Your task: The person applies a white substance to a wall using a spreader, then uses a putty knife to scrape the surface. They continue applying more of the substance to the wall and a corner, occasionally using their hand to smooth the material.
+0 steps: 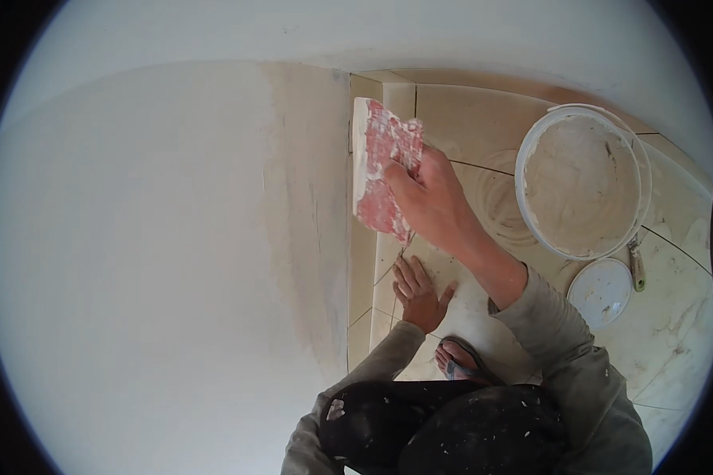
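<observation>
My right hand [438,198] grips a red putty spreader [387,162], thumb across its face. White putty is smeared over the spreader and lies thick along its left edge, close to the wall [166,214]. The wall is pale, with a beige-grey streaked band [297,214] running beside its base. Below the spreader, my left hand [421,294] lies palm down on the tiled floor [475,309], fingers stretched out, close to the foot of the wall. Nothing shows in that hand.
At the right stands a white bucket [520,170] with pale residue inside and a raised handle. Beside it are a white lid [600,293] and a small tool with a green-tipped handle [638,273]. My sandalled foot [458,359] is on the floor.
</observation>
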Motion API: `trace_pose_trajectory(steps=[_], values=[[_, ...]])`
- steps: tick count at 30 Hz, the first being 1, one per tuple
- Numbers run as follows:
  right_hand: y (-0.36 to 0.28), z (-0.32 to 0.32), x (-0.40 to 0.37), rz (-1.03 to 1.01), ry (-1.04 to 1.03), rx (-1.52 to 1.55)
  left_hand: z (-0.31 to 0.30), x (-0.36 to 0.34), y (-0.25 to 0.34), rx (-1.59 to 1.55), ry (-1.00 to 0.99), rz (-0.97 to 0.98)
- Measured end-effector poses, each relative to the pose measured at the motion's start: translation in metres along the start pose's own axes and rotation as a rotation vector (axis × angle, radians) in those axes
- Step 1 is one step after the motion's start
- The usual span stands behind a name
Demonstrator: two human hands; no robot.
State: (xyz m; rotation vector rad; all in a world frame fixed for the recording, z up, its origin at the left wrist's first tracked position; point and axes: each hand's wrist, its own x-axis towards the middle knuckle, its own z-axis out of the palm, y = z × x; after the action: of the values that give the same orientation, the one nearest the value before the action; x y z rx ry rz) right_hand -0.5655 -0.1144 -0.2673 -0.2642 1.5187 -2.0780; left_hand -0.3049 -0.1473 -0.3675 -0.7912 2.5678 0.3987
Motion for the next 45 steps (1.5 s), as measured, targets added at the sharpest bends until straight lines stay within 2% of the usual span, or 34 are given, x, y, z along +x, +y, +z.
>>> trace_pose_trajectory(steps=[2, 6, 8, 9, 11, 15, 20, 24, 26, 27, 28, 29, 30, 32, 33, 35, 36, 38, 39, 41, 43, 45], values=[[-0.004, 0.010, 0.021, 0.003, -0.019, -0.137, 0.012, 0.005, 0.004, 0.096, -0.167, -0.147], [-0.020, 0.019, 0.050, 0.069, -0.044, -0.222, 0.004, 0.014, 0.003, 0.081, -0.345, -0.169], [-0.016, 0.026, 0.063, -0.042, -0.068, -0.377, -0.003, 0.019, 0.007, 0.086, -0.469, -0.219], [-0.019, 0.029, 0.066, -0.045, -0.060, -0.377, -0.005, 0.021, 0.007, 0.091, -0.469, -0.212], [-0.022, 0.035, 0.072, -0.147, -0.086, -0.564, -0.009, 0.025, 0.010, 0.020, -0.542, -0.237], [-0.021, 0.053, 0.087, -0.005, -0.030, -0.464, -0.007, 0.026, 0.008, 0.019, -0.597, -0.221], [-0.055, 0.070, 0.088, 0.115, -0.091, -0.447, 0.035, 0.023, -0.014, 0.294, -0.663, -0.210], [-0.055, 0.090, 0.089, 0.047, -0.043, -0.505, 0.048, 0.025, -0.030, 0.465, -0.775, -0.095], [-0.056, 0.094, 0.088, 0.038, -0.022, -0.486, 0.027, 0.029, -0.028, 0.316, -0.978, 0.072], [-0.057, 0.096, 0.087, 0.047, -0.017, -0.483, 0.041, 0.027, -0.043, 0.320, -0.988, 0.074], [-0.059, 0.097, 0.086, 0.038, -0.003, -0.467, 0.063, 0.027, -0.066, -0.493, -0.956, 0.224], [-0.060, 0.098, 0.084, 0.029, 0.010, -0.450, 0.087, 0.023, -0.085, -1.300, -0.812, 0.349], [-0.060, 0.099, 0.083, 0.036, 0.014, -0.449, 0.097, 0.020, -0.086, -1.300, -0.818, 0.345], [-0.064, 0.096, 0.083, 0.014, -0.043, -0.451, 0.114, 0.014, -0.084, -1.165, -0.662, -0.198], [-0.064, 0.094, 0.084, 0.026, -0.033, -0.454, 0.116, 0.015, -0.084, -1.162, -0.679, -0.200], [-0.068, 0.088, 0.082, 0.049, -0.147, -0.415, 0.117, 0.017, -0.081, -0.956, -0.687, -0.152], [-0.066, 0.088, 0.079, 0.058, -0.132, -0.412, 0.118, 0.018, -0.081, -0.852, -0.691, -0.128], [-0.079, 0.096, 0.059, -0.131, -0.058, -0.486, 0.121, 0.018, -0.080, -0.633, -0.653, -0.072], [-0.084, 0.094, 0.046, -0.139, -0.050, -0.481, 0.121, 0.018, -0.080, -0.528, -0.634, -0.044], [-0.082, 0.082, 0.021, -0.166, -0.259, -0.425, 0.122, 0.018, -0.079, -0.338, -0.596, 0.009], [-0.058, 0.073, -0.002, -0.331, -0.229, -0.270, 0.123, 0.018, -0.080, -0.156, -0.544, 0.036], [-0.042, 0.049, -0.010, -0.300, -0.252, -0.148, 0.123, 0.016, -0.081, 0.009, -0.489, 0.056]])
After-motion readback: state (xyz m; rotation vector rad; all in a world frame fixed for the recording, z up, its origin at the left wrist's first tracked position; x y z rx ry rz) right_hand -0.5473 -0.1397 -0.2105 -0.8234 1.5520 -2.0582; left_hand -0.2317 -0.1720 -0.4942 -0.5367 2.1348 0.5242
